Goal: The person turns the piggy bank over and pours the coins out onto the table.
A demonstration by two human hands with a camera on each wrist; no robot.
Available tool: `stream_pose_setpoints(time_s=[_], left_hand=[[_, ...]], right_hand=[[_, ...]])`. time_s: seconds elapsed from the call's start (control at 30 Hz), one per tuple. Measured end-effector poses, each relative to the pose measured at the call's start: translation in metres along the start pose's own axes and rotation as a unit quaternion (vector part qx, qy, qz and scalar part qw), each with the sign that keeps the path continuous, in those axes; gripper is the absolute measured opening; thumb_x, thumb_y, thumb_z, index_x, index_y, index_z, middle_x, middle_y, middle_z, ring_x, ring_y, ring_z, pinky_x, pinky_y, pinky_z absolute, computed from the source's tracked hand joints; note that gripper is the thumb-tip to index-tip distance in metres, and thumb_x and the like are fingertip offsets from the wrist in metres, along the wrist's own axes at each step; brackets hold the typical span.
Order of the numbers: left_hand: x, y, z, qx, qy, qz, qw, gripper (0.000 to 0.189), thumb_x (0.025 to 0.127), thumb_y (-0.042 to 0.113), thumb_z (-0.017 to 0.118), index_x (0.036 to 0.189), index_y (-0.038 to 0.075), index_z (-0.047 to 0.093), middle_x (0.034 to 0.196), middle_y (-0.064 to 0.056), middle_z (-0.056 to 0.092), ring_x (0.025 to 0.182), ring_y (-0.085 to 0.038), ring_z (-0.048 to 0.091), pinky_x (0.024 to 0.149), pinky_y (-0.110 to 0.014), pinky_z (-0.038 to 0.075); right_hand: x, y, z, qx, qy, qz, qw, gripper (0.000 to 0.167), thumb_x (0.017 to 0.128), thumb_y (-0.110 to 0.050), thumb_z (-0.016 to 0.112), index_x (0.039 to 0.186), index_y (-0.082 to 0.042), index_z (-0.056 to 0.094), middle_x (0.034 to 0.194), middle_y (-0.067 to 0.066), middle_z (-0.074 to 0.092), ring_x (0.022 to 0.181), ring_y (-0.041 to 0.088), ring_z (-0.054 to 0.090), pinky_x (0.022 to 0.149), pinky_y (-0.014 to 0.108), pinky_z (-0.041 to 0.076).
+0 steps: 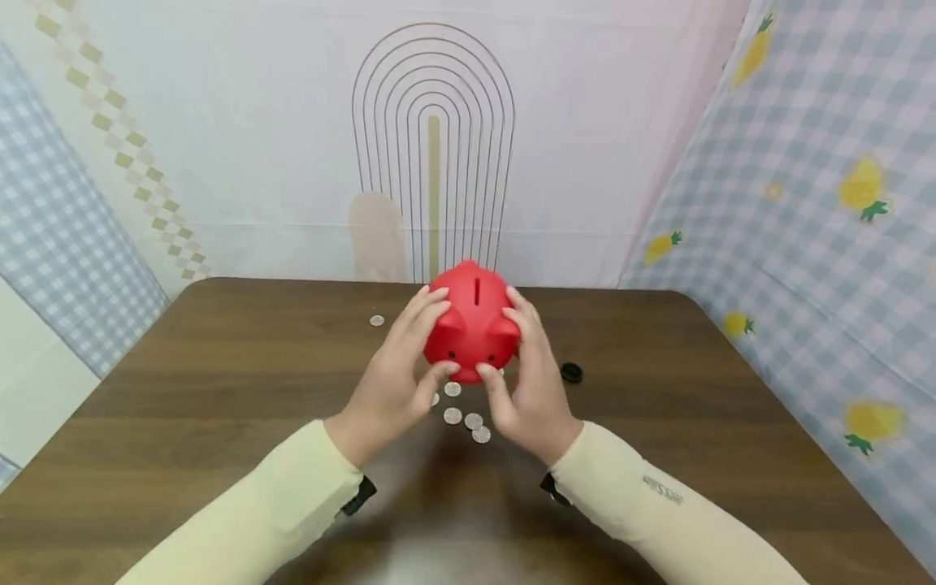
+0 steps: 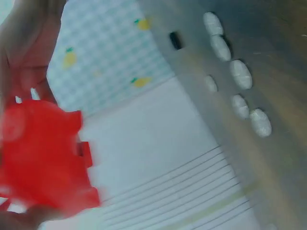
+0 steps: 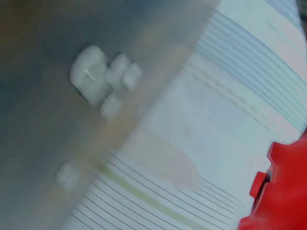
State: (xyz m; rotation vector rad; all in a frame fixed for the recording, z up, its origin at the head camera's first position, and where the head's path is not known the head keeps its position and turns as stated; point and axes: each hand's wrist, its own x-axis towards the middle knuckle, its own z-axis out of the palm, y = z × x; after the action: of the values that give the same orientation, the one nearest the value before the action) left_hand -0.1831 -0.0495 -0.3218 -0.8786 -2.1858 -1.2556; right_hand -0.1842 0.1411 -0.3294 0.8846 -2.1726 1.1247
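A red piggy bank (image 1: 471, 325) is held above the table between both hands, its coin slot facing up and its snout toward me. My left hand (image 1: 398, 366) grips its left side, thumb beside the snout. On the opposite side my right hand (image 1: 537, 374) grips it the same way. The left wrist view shows the raised piggy bank (image 2: 43, 158) with its short legs, blurred. Only part of the piggy bank (image 3: 283, 191) enters the right wrist view. Beneath it lie several silver coins (image 1: 452, 416), some partly hidden by the hands.
A single coin (image 1: 376, 320) lies apart at the back left of the brown wooden table (image 1: 256, 390). Right of the hands is a small round black piece (image 1: 572, 373), perhaps a plug. Patterned cloths (image 1: 585, 146) hang behind and beside the table.
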Motion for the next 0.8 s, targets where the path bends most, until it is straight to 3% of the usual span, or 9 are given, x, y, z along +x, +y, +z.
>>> stream_pose_setpoints(time_s=[0.07,0.17,0.27,0.4,0.5,0.6,0.67,0.73,0.8], left_hand=[[0.000,-0.006,0.002,-0.002,-0.039,-0.067,0.9970,0.065,0.081,0.001,0.074,0.138,-0.004,0.043,0.140,-0.021,0.045,0.129,-0.037,0.044,0.099,-0.047,0.047],[-0.001,-0.017,0.005,-0.018,-0.090,-0.206,0.9742,0.064,0.084,0.006,0.073,0.141,0.001,0.042,0.139,-0.018,0.047,0.123,-0.033,0.050,0.098,-0.046,0.048],[-0.001,-0.020,0.006,-0.022,-0.105,-0.259,0.9600,0.065,0.084,0.006,0.072,0.142,0.004,0.042,0.140,-0.015,0.047,0.124,-0.033,0.049,0.096,-0.046,0.049],[0.001,-0.015,0.004,-0.031,-0.074,-0.233,0.9692,0.066,0.084,0.004,0.072,0.143,0.005,0.042,0.139,-0.015,0.048,0.122,-0.032,0.051,0.096,-0.046,0.050],[0.001,-0.003,0.000,-0.034,-0.012,-0.113,0.9929,0.068,0.080,-0.001,0.074,0.141,0.001,0.044,0.140,-0.017,0.049,0.125,-0.033,0.050,0.095,-0.045,0.050],[0.001,0.006,-0.003,-0.019,0.039,0.011,0.9990,0.070,0.076,-0.004,0.076,0.139,-0.002,0.046,0.140,-0.019,0.049,0.131,-0.036,0.045,0.092,-0.045,0.050],[0.000,0.005,-0.003,-0.030,0.040,-0.002,0.9988,0.069,0.076,-0.003,0.077,0.139,0.001,0.047,0.138,-0.019,0.052,0.128,-0.035,0.049,0.091,-0.043,0.052],[0.000,0.000,-0.001,-0.058,0.010,-0.083,0.9948,0.069,0.079,-0.001,0.075,0.141,0.005,0.047,0.137,-0.016,0.054,0.124,-0.033,0.053,0.090,-0.040,0.053],[-0.001,-0.007,0.003,-0.085,-0.017,-0.187,0.9785,0.070,0.081,0.001,0.074,0.144,0.012,0.045,0.138,-0.012,0.054,0.119,-0.029,0.057,0.088,-0.036,0.054]], right_hand=[[-0.002,0.002,0.005,0.016,-0.035,0.080,0.9961,0.060,0.086,-0.006,0.067,0.137,0.004,0.036,0.135,0.021,0.049,0.117,0.033,0.053,0.090,0.046,0.053],[-0.004,0.006,0.013,0.028,-0.104,0.223,0.9689,0.060,0.090,-0.010,0.066,0.141,-0.004,0.034,0.128,0.014,0.054,0.108,0.027,0.058,0.088,0.042,0.054],[-0.003,0.007,0.014,0.044,-0.127,0.274,0.9524,0.059,0.091,-0.010,0.066,0.141,-0.006,0.035,0.130,0.012,0.053,0.111,0.029,0.057,0.090,0.043,0.054],[0.002,0.004,0.010,0.044,-0.113,0.242,0.9626,0.061,0.090,-0.010,0.066,0.142,-0.006,0.034,0.131,0.012,0.053,0.110,0.028,0.057,0.087,0.043,0.055],[0.004,-0.001,0.004,0.039,-0.048,0.111,0.9920,0.063,0.087,-0.004,0.068,0.140,-0.001,0.035,0.139,0.017,0.046,0.117,0.031,0.054,0.088,0.045,0.054],[0.005,-0.006,0.001,0.027,0.022,-0.017,0.9992,0.064,0.081,0.001,0.069,0.136,0.007,0.036,0.145,0.022,0.038,0.123,0.035,0.048,0.090,0.047,0.053],[0.004,-0.006,0.002,0.016,0.024,-0.015,0.9995,0.065,0.082,-0.001,0.070,0.136,0.009,0.035,0.143,0.024,0.039,0.122,0.036,0.048,0.091,0.048,0.052],[0.002,-0.004,0.004,0.011,-0.015,0.059,0.9981,0.066,0.085,-0.004,0.069,0.139,0.005,0.033,0.140,0.020,0.044,0.118,0.032,0.052,0.090,0.046,0.053],[0.000,-0.001,0.007,0.005,-0.063,0.147,0.9872,0.068,0.087,-0.007,0.068,0.143,-0.001,0.031,0.137,0.015,0.047,0.115,0.028,0.054,0.090,0.043,0.053]])
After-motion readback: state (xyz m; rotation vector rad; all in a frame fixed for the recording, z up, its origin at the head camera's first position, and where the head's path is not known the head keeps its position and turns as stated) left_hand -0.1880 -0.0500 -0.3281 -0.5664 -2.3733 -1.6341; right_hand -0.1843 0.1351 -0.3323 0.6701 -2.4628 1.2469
